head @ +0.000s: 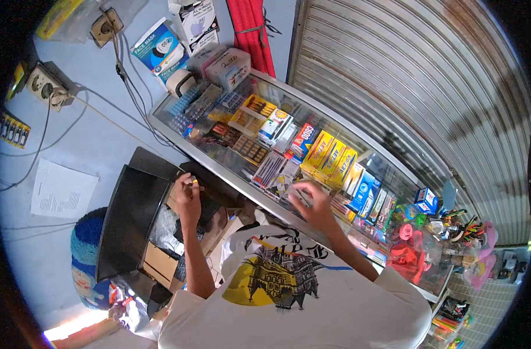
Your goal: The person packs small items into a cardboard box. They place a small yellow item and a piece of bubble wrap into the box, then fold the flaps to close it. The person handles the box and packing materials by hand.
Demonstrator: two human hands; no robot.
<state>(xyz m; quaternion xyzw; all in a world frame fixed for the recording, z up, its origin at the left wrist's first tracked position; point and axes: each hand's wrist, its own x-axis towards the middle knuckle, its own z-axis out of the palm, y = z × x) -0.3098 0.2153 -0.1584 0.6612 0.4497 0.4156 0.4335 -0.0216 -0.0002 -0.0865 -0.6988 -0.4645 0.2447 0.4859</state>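
My left hand (pixel 188 194) is raised at the left of the glass display case (pixel 230 172), its thumb and index finger closed on a small item (pixel 194 180) with yellow and white on it; the fingers hide most of it. My right hand (pixel 311 203) is over the glass top near the case's front edge, fingers spread and slightly curled, with nothing seen in it. Whether it touches the glass I cannot tell. Under the glass lie yellow boxes (pixel 331 157), a blue box (pixel 365 192), a box of pens (pixel 269 168) and several other small packs.
A black panel or screen (pixel 128 222) stands at the left, beside cardboard boxes (pixel 159 261). Face mask boxes (pixel 160 46) and plastic containers (pixel 228 65) are at the case's far left end. Loose stationery (pixel 461 227) fills the right end. A metal shutter (pixel 400 87) rises behind.
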